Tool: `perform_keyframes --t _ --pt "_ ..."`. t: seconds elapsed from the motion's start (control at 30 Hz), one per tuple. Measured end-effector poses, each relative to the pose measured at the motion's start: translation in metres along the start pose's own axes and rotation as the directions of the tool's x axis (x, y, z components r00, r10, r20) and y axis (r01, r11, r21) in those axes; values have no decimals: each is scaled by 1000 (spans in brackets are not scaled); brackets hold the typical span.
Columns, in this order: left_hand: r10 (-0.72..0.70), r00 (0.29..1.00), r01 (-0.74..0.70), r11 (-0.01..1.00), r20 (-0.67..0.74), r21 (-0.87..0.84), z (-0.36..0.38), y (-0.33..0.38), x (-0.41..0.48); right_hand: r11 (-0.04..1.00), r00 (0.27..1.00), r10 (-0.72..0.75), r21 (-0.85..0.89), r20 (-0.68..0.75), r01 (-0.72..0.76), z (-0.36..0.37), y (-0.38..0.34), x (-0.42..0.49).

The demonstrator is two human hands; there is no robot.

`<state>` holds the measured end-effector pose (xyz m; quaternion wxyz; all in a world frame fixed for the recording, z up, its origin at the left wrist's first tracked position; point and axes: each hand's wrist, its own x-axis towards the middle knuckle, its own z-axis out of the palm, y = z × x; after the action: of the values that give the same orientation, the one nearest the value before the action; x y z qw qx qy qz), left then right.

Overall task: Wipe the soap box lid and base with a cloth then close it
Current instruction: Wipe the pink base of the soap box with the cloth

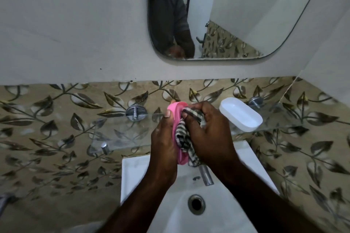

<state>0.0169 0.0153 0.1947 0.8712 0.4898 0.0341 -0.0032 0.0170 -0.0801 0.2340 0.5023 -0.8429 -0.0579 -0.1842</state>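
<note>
While the left hand grips the pink box half on edge, its long axis pointing away, the right hand clutches the striped cloth against it; the white half lies at the glass shelf right end, nearer that hand

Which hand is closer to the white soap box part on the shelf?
The right hand, holding the cloth just left of the white part. The left hand holds the pink part, farther left.

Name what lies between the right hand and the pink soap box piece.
The striped cloth, which the right hand presses on the pink piece, in the head view.
</note>
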Motion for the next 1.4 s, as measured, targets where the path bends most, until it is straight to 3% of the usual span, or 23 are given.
perform_keyframes --t 0.17,0.23,0.33,0.4,0.47,0.53,0.57,0.67,0.7,0.87,1.03,1.2,1.33,1.4 --pt "-82 995 70 985 -66 -159 -15 8 5 930 923 -356 -40 144 365 4 0 -24" --pt "-64 995 51 986 -76 -157 -20 11 8 903 885 -391 -80 252 422 -1 9 -28" --pt "-3 997 -5 994 -75 -111 -30 16 13 942 901 -221 -159 373 297 -8 25 -30" --pt "1 997 -8 996 -74 -90 -28 17 14 975 940 -80 -171 333 143 -11 28 -27" --pt "-34 997 25 993 -72 -117 -23 14 13 998 968 55 -1 245 -56 -14 22 -26" --pt "-57 995 46 988 -76 -147 -18 10 13 974 959 121 156 258 -164 -16 11 -27" --pt "-50 995 36 986 -84 -161 -16 7 12 973 952 118 158 281 -167 -15 8 -29" --pt "-22 990 2 990 -137 -143 -13 4 15 998 943 53 -48 329 -39 -12 9 -33" --pt "-12 991 -4 993 -136 -115 -13 4 14 997 943 76 -43 325 -66 -13 9 -31" --pt "-22 999 19 995 -27 -102 -29 15 9 967 937 109 182 332 -177 -34 13 -18" --pt "-150 970 190 958 190 -213 -31 16 1 867 856 77 390 510 -311 -41 19 -16" --pt "-118 913 231 939 391 -255 -35 14 3 954 890 69 232 451 -191 -39 29 -15" --pt "-112 812 310 915 572 -260 -35 15 5 960 848 134 145 513 -239 -46 29 -11" --pt "-146 806 319 924 574 -213 -35 14 5 970 827 168 61 536 -236 -48 28 -9"
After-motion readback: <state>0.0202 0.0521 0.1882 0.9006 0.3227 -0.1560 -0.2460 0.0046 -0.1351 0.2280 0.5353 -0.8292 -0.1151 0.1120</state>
